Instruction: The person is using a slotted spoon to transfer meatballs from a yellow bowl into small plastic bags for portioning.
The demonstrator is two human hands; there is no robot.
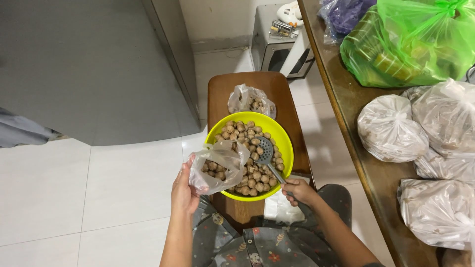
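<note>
Though half-full, bag (217, 165) (meatballs (250, 153)).

It looked like a home kitchen. White floor tiles (74, 193) ran under a grey fridge (99, 64), and a wooden table (346, 109) beside it carried tied food bags (391, 128).

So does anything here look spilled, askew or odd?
Nothing stands out. The meatballs sit inside the yellow bowl on the wooden stool; none lie on the floor. The left hand holds a clear bag, the right hand a slotted spoon.
</note>
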